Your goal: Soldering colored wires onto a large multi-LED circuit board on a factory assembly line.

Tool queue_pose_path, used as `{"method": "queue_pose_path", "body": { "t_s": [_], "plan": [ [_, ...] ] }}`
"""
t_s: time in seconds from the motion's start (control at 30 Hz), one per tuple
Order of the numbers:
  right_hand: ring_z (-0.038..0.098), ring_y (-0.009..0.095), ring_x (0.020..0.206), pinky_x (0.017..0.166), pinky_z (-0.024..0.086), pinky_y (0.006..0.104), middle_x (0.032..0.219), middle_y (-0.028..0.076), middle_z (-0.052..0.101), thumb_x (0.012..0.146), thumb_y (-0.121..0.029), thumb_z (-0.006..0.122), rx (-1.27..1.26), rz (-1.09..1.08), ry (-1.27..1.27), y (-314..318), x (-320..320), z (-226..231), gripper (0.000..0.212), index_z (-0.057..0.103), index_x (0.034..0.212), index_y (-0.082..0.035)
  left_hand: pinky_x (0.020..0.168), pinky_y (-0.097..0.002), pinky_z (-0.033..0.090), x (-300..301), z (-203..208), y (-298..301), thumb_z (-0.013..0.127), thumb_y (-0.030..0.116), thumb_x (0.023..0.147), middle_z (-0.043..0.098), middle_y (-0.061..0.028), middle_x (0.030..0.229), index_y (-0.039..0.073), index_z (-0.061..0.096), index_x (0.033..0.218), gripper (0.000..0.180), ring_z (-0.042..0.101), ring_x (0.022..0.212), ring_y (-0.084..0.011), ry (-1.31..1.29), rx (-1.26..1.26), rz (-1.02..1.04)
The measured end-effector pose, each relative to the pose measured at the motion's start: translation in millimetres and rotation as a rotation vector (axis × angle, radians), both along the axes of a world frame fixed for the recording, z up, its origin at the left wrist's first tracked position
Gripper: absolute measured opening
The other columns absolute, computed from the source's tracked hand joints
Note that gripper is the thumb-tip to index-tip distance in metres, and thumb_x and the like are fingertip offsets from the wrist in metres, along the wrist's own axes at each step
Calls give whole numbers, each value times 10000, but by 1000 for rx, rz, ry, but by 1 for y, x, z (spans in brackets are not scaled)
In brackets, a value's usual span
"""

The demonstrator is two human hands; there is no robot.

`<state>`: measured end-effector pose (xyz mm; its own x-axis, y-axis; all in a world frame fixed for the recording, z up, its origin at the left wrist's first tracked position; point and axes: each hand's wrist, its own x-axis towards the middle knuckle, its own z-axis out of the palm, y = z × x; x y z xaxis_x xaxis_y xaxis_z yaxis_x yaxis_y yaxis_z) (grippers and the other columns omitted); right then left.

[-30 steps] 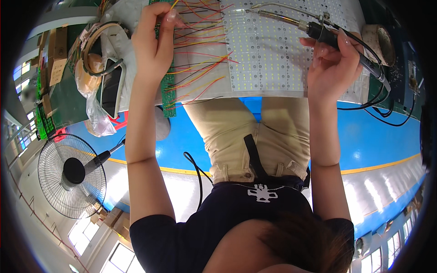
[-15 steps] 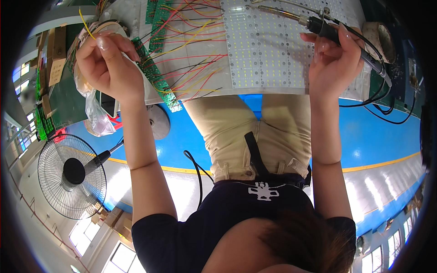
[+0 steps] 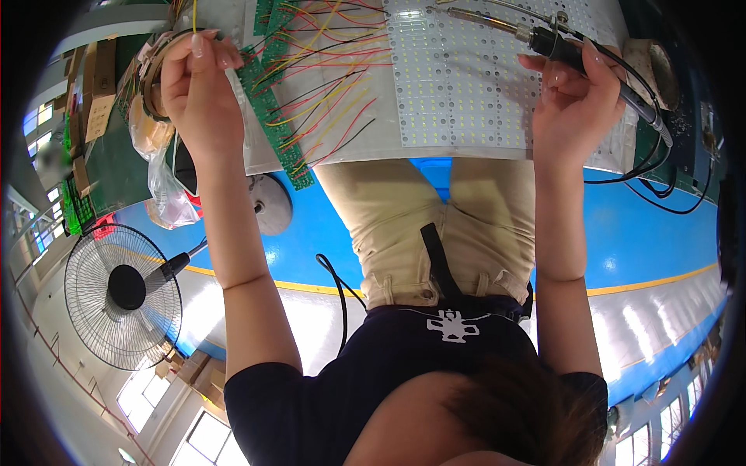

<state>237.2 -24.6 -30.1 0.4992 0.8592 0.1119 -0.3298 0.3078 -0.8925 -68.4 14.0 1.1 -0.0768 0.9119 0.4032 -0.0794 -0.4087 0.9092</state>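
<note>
My left hand is raised over the left end of the bench, thumb and fingertips pinching a thin yellow wire that points up toward the top edge. My right hand holds a soldering iron by its black grip. Its metal tip points left, over a panel of white LED boards. A thin metal guide runs alongside the iron. Between my hands lies a row of narrow green circuit boards, with red, black and yellow wires fanning out to the right.
A round roll and a clear plastic bag are at the bench's left end. On the right stand a round holder and looping black cables. A standing fan is at left, near cardboard boxes.
My left hand has moved slightly right and up, and the yellow wire in it now stands upright instead of leaning left. My right hand with the soldering iron has barely moved.
</note>
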Motion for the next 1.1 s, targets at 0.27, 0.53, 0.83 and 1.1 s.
{"method": "queue_pose_path", "body": {
  "t_s": [0.27,0.53,0.83,1.1],
  "plan": [
    [451,138,476,656,559,465,516,71,466,868,-149,474,25,41,66,1,1,-1,141,487,813,-20,885,-329,423,-1,7,-23,557,168,931,625,-59,915,36,584,1006,153,583,916,-152,-19,-280,102],
    [451,148,452,592,551,453,502,77,454,851,-137,500,29,31,71,1,0,-1,150,492,748,-27,890,-346,447,4,13,-22,557,172,932,623,-56,935,33,594,1007,163,587,934,-155,-33,-338,93],
    [430,141,434,569,549,424,514,70,465,846,-122,512,38,53,105,0,-1,2,140,490,744,-29,779,-282,472,8,12,-5,572,133,919,611,-45,826,-3,598,1002,161,549,714,-118,-26,-113,98],
    [437,143,443,578,550,429,521,73,461,852,-124,501,43,40,85,2,-1,-1,156,475,737,-22,566,-229,429,38,15,-5,635,-3,797,603,-36,758,26,636,898,106,520,610,-112,1033,134,-118]
  ]
}}
